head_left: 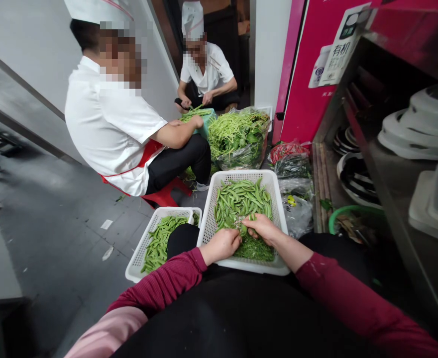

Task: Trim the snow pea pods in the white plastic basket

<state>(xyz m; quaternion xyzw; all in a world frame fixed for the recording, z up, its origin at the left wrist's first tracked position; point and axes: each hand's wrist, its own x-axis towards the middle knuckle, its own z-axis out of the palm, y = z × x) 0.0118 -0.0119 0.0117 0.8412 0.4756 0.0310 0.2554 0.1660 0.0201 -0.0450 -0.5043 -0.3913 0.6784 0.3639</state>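
A white perforated basket [278, 196] rests in front of me, holding green pea pods [243, 196] at the far side and a heap of thin green trimmings [254, 250] at the near side. Over it, my right hand [262, 228] is closed, with a green pea pod between thumb and fingers. Close by on the left, my left hand [223, 244] is closed with its fingertips pinched near the same spot. What exactly those fingertips hold is too small to make out.
A second white basket [132, 268] with pea pods stands at left. Beyond are a large bag of green stems [237, 132] and two co-workers in white, one seated on a red stool [166, 195]. At right are plastic bags [297, 199], a green tub [333, 219] and a metal shelf [386, 199].
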